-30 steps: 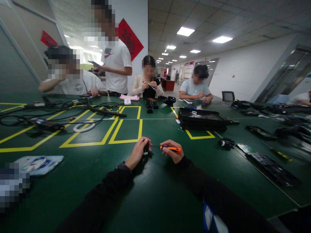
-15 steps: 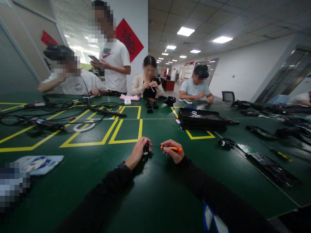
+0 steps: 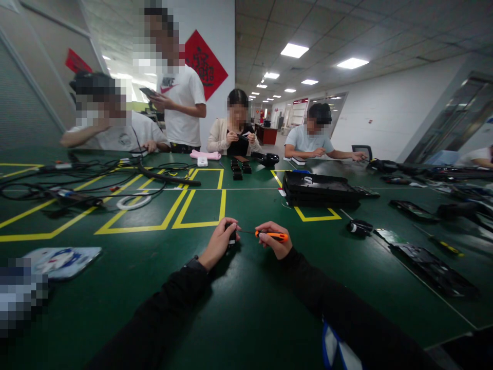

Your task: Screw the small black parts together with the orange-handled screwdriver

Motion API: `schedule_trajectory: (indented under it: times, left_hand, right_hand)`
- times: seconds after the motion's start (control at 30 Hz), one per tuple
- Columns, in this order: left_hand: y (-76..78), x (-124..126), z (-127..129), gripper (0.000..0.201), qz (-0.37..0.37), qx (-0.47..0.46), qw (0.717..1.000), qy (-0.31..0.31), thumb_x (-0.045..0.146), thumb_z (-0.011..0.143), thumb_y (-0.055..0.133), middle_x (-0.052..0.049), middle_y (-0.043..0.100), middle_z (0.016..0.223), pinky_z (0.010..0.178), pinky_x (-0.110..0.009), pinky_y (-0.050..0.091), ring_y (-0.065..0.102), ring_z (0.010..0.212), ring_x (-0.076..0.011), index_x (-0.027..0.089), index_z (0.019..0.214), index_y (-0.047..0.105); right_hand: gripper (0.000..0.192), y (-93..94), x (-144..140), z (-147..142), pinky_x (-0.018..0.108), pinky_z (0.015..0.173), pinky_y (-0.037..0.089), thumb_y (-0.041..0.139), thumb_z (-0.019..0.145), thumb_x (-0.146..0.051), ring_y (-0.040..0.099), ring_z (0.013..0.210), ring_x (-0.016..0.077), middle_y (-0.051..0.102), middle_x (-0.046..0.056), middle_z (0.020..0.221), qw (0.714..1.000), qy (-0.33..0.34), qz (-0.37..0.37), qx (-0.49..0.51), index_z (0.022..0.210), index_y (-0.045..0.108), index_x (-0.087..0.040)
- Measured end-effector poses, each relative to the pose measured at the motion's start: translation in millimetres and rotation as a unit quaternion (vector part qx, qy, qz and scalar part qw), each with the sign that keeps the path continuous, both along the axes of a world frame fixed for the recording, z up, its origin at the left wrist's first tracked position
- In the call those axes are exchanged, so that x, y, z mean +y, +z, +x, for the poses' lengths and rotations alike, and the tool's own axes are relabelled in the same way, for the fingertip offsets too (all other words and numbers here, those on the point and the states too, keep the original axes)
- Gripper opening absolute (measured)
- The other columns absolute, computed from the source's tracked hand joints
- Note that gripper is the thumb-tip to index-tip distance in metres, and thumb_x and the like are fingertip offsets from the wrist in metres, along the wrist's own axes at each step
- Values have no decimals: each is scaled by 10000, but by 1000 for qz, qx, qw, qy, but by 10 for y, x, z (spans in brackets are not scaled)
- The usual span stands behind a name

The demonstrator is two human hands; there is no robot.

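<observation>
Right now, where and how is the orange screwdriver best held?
The orange screwdriver is probably best held by its thick handle, from the right, as the right hand does: it is nearly level, and its thin shaft points left toward the small black part in the left hand, leaving little room there.

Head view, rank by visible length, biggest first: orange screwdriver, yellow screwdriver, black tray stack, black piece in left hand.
1. Black tray stack
2. Orange screwdriver, yellow screwdriver: too alike to rank
3. Black piece, partly hidden
</observation>
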State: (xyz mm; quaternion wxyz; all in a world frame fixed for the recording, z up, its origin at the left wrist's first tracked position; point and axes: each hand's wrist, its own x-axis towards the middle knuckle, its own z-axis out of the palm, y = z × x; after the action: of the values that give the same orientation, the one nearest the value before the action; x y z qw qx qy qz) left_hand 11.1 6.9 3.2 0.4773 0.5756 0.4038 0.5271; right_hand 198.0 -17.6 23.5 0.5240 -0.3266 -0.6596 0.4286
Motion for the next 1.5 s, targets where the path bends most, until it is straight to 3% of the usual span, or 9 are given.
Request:
schedule_trajectory:
  times: [0.3, 0.57, 0.87, 1.03, 1.23, 1.4, 1.5]
  left_hand:
    - [-20, 19, -12, 237, 16, 20, 1000, 16, 360, 782, 457, 5, 537, 781, 522, -215, 430, 534, 550, -83, 189, 944, 431]
    - [28, -29, 7, 192, 10, 11, 1000, -13, 350, 790, 445, 21, 522, 729, 492, -193, 401, 518, 527, -74, 185, 888, 435]
    - [84, -59, 22, 373, -11, -33, 999, -17, 363, 765, 497, 3, 560, 785, 512, -217, 416, 521, 537, -83, 198, 1084, 396]
    - [69, -48, 18, 314, -28, -46, 999, 7, 343, 743, 524, -13, 576, 793, 534, -213, 417, 521, 545, -76, 170, 994, 454]
    - [49, -51, 23, 225, -28, -56, 998, -18, 344, 748, 521, -12, 577, 796, 526, -214, 432, 537, 566, -83, 172, 876, 454]
    - [62, -55, 37, 316, -40, -68, 997, 3, 402, 738, 518, -34, 608, 826, 402, -192, 393, 532, 539, -99, 191, 955, 429]
    - [89, -63, 37, 301, -31, -19, 999, 9, 411, 706, 555, -30, 619, 725, 373, -189, 361, 483, 439, -78, 156, 852, 491]
  right_hand:
    - [196, -2, 12, 6, 190, 433, 400, 564, 715, -258, 505, 478, 77, 552, -3, 606, 1000, -6, 4, 4, 867, 597, -139]
    - [192, -3, 18, 16, 190, 418, 399, 560, 720, -268, 514, 479, 84, 549, 0, 596, 1000, -11, 3, 16, 849, 599, -131]
    - [193, -6, 38, 23, 189, 407, 389, 558, 720, -277, 506, 464, 84, 548, -4, 570, 999, -8, 3, 34, 842, 599, -134]
    - [190, -10, 35, 30, 190, 406, 385, 559, 721, -275, 503, 461, 84, 547, -4, 568, 999, -8, -2, 32, 839, 601, -134]
    - [198, -24, 42, 32, 193, 401, 380, 557, 722, -288, 499, 457, 85, 542, -7, 561, 999, -4, -4, 36, 843, 600, -137]
    - [199, -3, 30, 26, 190, 397, 377, 560, 713, -289, 493, 452, 83, 543, -8, 552, 999, -6, -4, 35, 833, 600, -135]
    - [206, 4, 27, 27, 188, 393, 377, 557, 713, -296, 490, 445, 81, 546, -7, 550, 999, -7, -4, 32, 831, 599, -132]
